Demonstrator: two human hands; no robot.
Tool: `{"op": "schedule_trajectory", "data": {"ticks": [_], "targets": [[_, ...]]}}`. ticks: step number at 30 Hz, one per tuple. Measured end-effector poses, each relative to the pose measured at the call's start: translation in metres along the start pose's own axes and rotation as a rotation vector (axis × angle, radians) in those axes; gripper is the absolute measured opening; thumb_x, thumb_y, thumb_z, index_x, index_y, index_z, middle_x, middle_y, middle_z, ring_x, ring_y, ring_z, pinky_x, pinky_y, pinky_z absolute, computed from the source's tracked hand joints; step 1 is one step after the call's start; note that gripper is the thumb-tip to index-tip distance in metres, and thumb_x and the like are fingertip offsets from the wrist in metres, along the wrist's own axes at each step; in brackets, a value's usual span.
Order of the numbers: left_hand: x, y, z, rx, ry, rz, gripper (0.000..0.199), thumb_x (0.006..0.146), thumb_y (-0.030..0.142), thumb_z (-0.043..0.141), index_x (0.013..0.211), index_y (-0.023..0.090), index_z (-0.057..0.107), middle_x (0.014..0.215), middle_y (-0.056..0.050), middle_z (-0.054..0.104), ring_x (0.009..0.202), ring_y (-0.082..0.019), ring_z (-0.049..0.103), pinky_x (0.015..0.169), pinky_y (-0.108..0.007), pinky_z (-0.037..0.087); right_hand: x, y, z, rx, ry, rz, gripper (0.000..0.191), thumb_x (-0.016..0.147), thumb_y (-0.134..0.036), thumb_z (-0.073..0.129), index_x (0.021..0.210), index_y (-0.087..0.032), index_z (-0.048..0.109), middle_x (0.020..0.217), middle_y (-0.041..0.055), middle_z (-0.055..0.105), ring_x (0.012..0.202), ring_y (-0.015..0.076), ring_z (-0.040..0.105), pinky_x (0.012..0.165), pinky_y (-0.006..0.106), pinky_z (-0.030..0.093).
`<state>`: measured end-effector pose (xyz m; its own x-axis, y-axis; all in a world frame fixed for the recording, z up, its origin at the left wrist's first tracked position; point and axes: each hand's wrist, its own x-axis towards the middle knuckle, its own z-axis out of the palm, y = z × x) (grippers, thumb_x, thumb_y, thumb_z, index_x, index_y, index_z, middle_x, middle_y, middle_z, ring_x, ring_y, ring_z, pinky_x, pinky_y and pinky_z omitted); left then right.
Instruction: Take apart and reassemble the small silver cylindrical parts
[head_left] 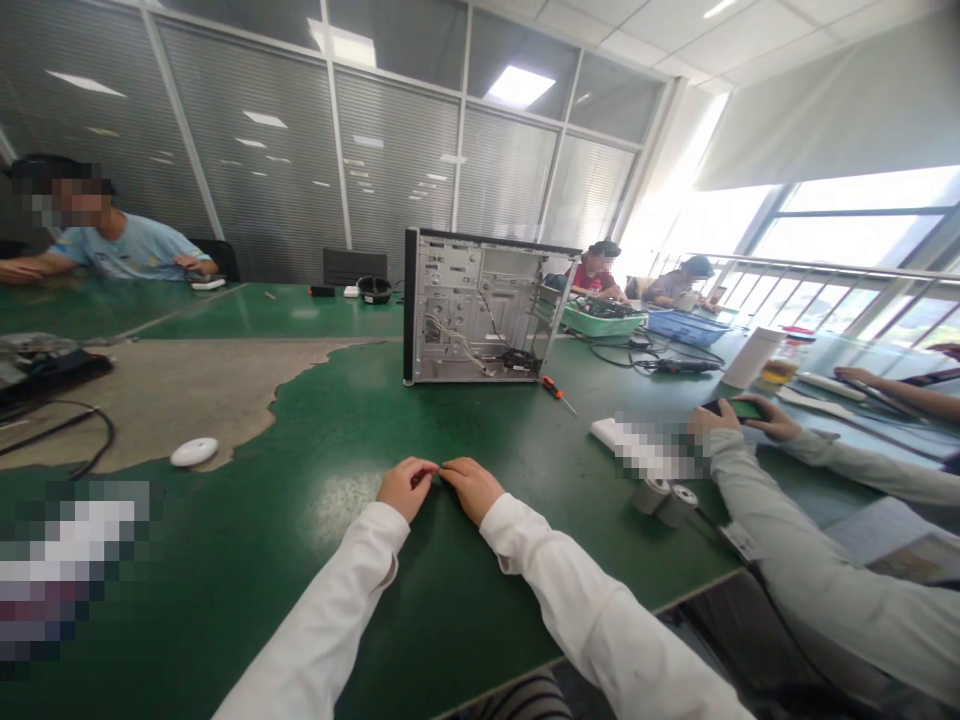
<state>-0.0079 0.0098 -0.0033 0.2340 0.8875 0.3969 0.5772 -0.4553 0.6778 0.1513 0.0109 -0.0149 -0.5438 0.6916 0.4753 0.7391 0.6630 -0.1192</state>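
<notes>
My left hand and my right hand meet over the green table, fingertips touching or nearly so. The left hand's fingers are curled with the thumb against them. On the right hand the fingers are pressed together and bent toward the left. Anything between the fingertips is hidden or too small to make out. Beyond both hands stands an opened computer case, its metal inside and loose cables showing. A screwdriver with an orange and black handle lies beside its lower right corner.
A white oval object sits to the left by a torn brown covering. On the right, a co-worker's sleeves reach over the table near two grey cylinders. Green and blue baskets stand farther back.
</notes>
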Motion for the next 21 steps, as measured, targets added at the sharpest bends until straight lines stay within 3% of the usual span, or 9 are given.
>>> {"op": "schedule_trajectory", "data": {"ticks": [6,10,13,18,21], "targets": [[-0.001,0.002,-0.002,-0.018,0.006,-0.022,0.018,0.067,0.016,0.046,0.077,0.019,0.061,0.076,-0.001,0.060,0.070,-0.013,0.056,0.062,-0.023,0.046,-0.038,-0.001,-0.030,-0.010,-0.013,-0.049,0.029,0.077,-0.009,0.033,0.089,-0.020,0.057,0.089,0.0048,0.059,0.084,0.0137,0.049,0.072,0.025,0.043],[-0.001,0.003,-0.003,-0.025,0.009,-0.027,0.018,0.067,0.017,0.046,0.077,0.019,0.061,0.076,-0.001,0.061,0.069,-0.012,0.056,0.062,-0.023,0.047,-0.084,0.013,-0.060,-0.099,-0.019,0.036,0.028,0.078,-0.010,0.032,0.087,-0.021,0.056,0.084,0.0048,0.059,0.077,0.0138,0.051,0.067,0.025,0.043],[-0.001,0.003,-0.003,-0.022,0.006,-0.035,0.018,0.067,0.018,0.046,0.077,0.019,0.061,0.076,-0.001,0.061,0.069,-0.012,0.057,0.062,-0.023,0.047,-0.127,0.042,-0.087,-0.233,0.060,0.180,0.023,0.079,-0.018,0.034,0.087,-0.020,0.056,0.078,0.0046,0.060,0.074,0.0147,0.053,0.067,0.027,0.042],[0.000,0.003,-0.002,-0.008,-0.007,-0.032,0.018,0.067,0.018,0.046,0.077,0.018,0.061,0.075,-0.002,0.061,0.067,-0.012,0.056,0.061,-0.023,0.046,-0.187,0.099,-0.142,-0.520,0.450,0.590,0.026,0.075,-0.036,0.041,0.084,-0.017,0.056,0.074,0.0058,0.061,0.065,0.0153,0.055,0.059,0.025,0.041],[0.000,0.002,-0.003,0.003,-0.005,-0.039,0.017,0.067,0.018,0.046,0.077,0.019,0.061,0.074,-0.001,0.061,0.066,-0.012,0.056,0.061,-0.023,0.046,-0.203,0.119,-0.164,-0.598,0.487,0.757,0.030,0.072,-0.042,0.040,0.080,-0.018,0.056,0.064,0.0029,0.060,0.056,0.0145,0.054,0.049,0.023,0.037]]}}
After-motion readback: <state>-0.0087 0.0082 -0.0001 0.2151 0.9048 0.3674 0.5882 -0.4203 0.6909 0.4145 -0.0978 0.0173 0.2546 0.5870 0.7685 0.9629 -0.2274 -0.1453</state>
